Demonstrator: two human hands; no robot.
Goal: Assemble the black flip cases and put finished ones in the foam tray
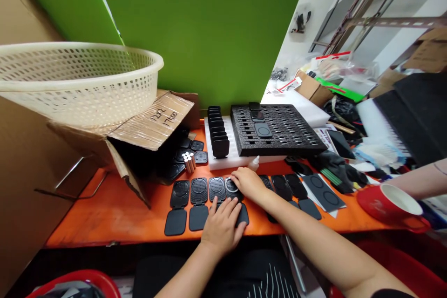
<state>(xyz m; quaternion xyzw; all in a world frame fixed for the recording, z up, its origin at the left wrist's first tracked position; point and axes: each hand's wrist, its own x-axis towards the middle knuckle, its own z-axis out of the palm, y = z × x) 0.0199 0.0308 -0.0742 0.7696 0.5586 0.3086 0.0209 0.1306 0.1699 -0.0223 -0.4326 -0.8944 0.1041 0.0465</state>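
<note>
A row of hinged black plates (180, 193) lies unfolded near the front of the orange table. Each has a ribbed upper half with a round outline and a smooth lower half. My left hand (220, 226) rests flat over the lower halves in the middle, its fingers stretched out and covering parts of them. Bent fingers of my right hand (250, 184) close at the edge of a pale ring (231, 185) on one upper half; the fingertips are partly hidden. More black plates (281, 187) continue to the right, under and beyond my right forearm.
Behind stand a slotted black foam tray (293, 137), upright black pieces (218, 135) on white foam, and a small white bottle (254, 164). Small cylinders (189, 162) sit left, beside an open carton (153, 118) under a white basket (104, 98). A red mug (375, 207) stands right, near another person's arm (419, 179).
</note>
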